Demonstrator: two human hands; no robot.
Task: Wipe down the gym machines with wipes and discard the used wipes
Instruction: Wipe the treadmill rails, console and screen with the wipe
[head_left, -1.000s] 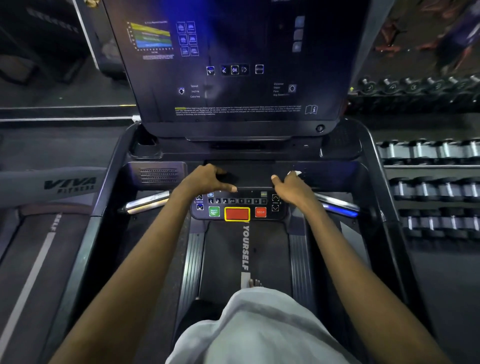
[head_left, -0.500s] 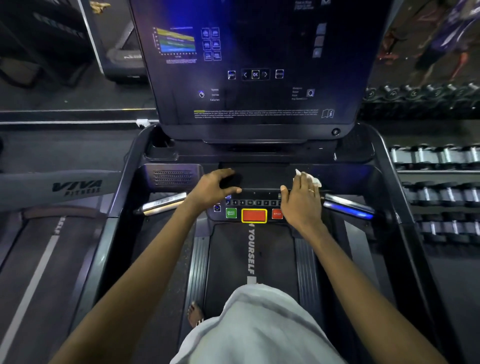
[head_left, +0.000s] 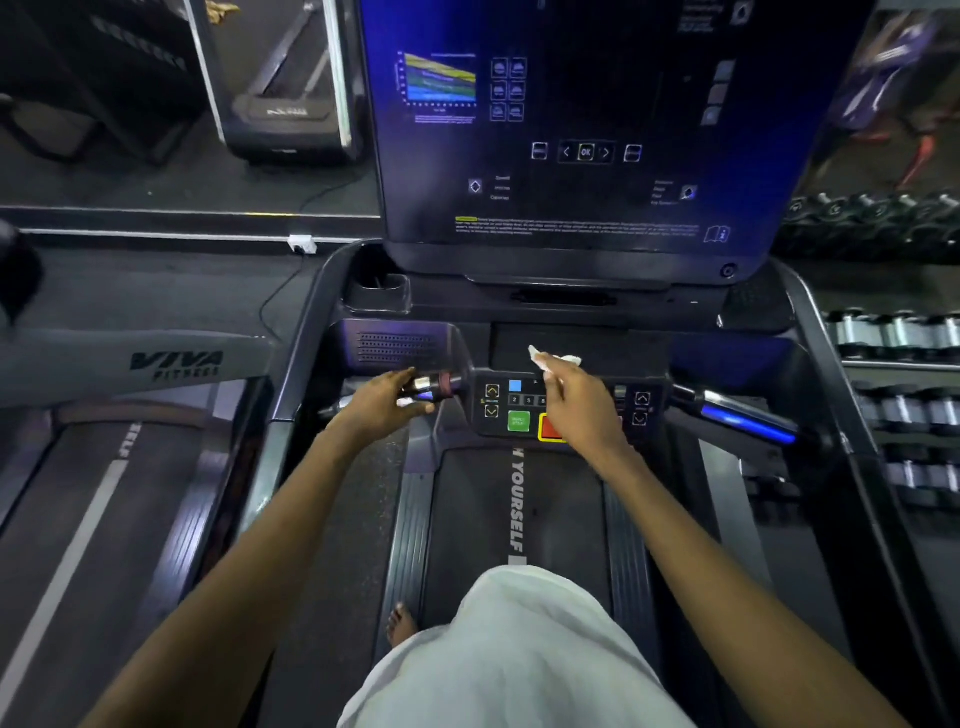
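The right hand (head_left: 576, 410) pinches the white wipe (head_left: 557, 359) at its 12 o'clock, over the control panel (head_left: 501, 402) that runs from 9 to 3 o'clock, while the left hand (head_left: 382, 408), farther at 9 o'clock, is at the handlebar (head_left: 436, 387), grip not clear.

I'm looking into a gym here: a black treadmill (head_left: 307, 332) with a tall dark screen console (head_left: 597, 104) and a dark belt lettered YOURSELF (head_left: 467, 519), a neighbouring grey machine rail marked VIVA FITNESS (head_left: 176, 364) on the left, and chrome-ended dumbbells (head_left: 904, 413) racked in rows on the right.
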